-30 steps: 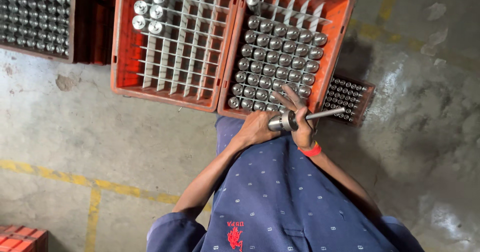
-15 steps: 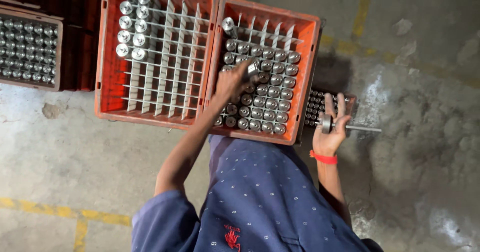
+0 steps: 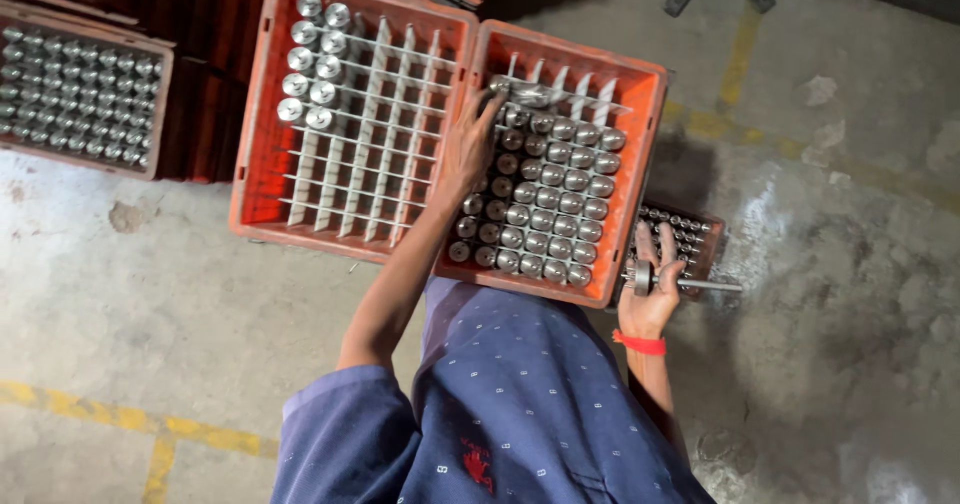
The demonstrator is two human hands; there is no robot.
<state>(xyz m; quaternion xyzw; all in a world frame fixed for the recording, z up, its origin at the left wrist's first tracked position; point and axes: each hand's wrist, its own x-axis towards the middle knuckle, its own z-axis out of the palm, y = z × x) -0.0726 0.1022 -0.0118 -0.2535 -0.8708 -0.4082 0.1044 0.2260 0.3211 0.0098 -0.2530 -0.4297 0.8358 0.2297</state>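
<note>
Two hands work apart: the left hand (image 3: pixel 468 149) lowers a steel cylinder (image 3: pixel 527 94) into the right orange crate (image 3: pixel 650 114), best set squarely in its cell, while the right hand (image 3: pixel 648 299) grips a metal pin (image 3: pixel 690 285).

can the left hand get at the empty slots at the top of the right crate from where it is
Probably yes. The left hand already reaches over the right crate, fingertips by its open top row, with nothing lying across those slots.
</note>
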